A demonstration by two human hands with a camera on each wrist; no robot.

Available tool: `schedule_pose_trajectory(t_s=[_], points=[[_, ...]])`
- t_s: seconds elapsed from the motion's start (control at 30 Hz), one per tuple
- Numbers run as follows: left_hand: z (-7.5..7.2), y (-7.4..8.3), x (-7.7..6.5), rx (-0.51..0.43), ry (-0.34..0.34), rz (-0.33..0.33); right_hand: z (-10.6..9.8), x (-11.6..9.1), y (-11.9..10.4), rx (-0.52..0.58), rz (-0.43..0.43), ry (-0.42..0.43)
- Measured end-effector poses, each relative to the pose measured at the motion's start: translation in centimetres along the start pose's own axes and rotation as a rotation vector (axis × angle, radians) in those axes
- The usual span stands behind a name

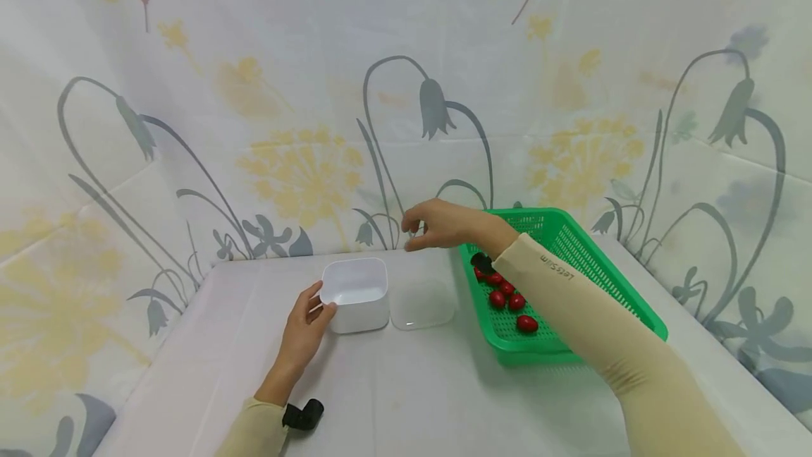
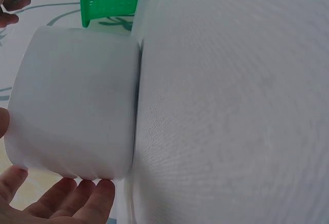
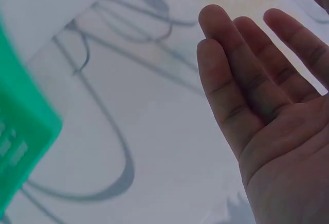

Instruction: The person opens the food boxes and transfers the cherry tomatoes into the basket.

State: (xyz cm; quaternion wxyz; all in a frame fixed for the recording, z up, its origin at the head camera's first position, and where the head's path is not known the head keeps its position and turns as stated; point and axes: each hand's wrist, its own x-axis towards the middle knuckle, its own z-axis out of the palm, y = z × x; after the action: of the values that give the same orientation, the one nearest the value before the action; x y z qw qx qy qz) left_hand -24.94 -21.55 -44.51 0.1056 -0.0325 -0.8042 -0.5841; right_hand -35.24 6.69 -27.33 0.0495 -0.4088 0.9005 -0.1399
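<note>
A white square plastic box [image 1: 355, 296] stands upright on the table, and only its white inside shows through the open top. My left hand [image 1: 303, 333] holds it at the near left corner. In the left wrist view its fingertips [image 2: 105, 185] touch the box's side wall. Flat beside the box, on its right, lies a clear lid [image 1: 421, 304]. My right hand [image 1: 440, 223] hovers above the table behind the lid, left of the basket. Its fingers [image 3: 221, 90] extend loosely in the right wrist view, with nothing held.
A green perforated basket [image 1: 507, 350] stands at the right, holding several small glossy red ovals [image 1: 526, 324]. My right forearm crosses above it and hides part of its inside. A patterned cloth [image 1: 304, 90] hangs behind the white tabletop [image 1: 406, 400].
</note>
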Motion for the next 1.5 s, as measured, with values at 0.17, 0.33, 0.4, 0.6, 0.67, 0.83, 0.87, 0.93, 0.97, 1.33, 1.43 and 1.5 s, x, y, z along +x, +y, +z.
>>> schedule_pose_trajectory(t_s=[0.17,0.33,0.4,0.6,0.67,0.83,0.87,0.93,0.97,1.33,1.43,1.5], points=[[-0.1,0.0,-0.1,-0.017,-0.009,-0.005,2.3,3.1,-2.1,0.017,-0.049,-0.054],[-0.1,0.1,0.0,-0.015,-0.004,-0.012,4.9,5.7,-3.7,0.061,-0.062,-0.1],[-0.1,0.1,0.1,-0.014,-0.002,-0.014,5.9,6.6,-4.0,0.095,-0.067,-0.124],[-0.1,0.0,0.2,-0.04,-0.008,-0.003,8.7,8.4,-4.2,0.176,-0.052,-0.201],[-0.1,-0.1,0.3,-0.045,-0.006,-0.001,9.5,8.8,-4.2,0.204,-0.031,-0.22],[-0.2,-0.1,0.3,-0.045,-0.002,-0.004,11.1,9.7,-4.3,0.26,-0.02,-0.241],[-0.3,0.0,0.3,-0.045,-0.003,0.0,11.3,9.8,-4.4,0.27,-0.022,-0.25],[-0.3,0.9,-0.2,-0.038,-0.011,0.001,11.8,10.1,-4.5,0.264,-0.031,-0.271],[-0.3,1.0,-0.2,-0.038,-0.015,0.002,12.0,10.2,-4.6,0.254,-0.033,-0.281],[-0.3,0.0,0.3,-0.025,0.0,0.01,12.2,10.9,-5.5,0.142,0.019,-0.401],[-0.3,0.0,0.2,-0.024,-0.002,0.007,12.2,10.9,-5.5,0.138,0.045,-0.425],[-0.3,0.0,0.2,-0.021,-0.001,0.008,12.2,11.0,-5.5,0.155,0.055,-0.424]])
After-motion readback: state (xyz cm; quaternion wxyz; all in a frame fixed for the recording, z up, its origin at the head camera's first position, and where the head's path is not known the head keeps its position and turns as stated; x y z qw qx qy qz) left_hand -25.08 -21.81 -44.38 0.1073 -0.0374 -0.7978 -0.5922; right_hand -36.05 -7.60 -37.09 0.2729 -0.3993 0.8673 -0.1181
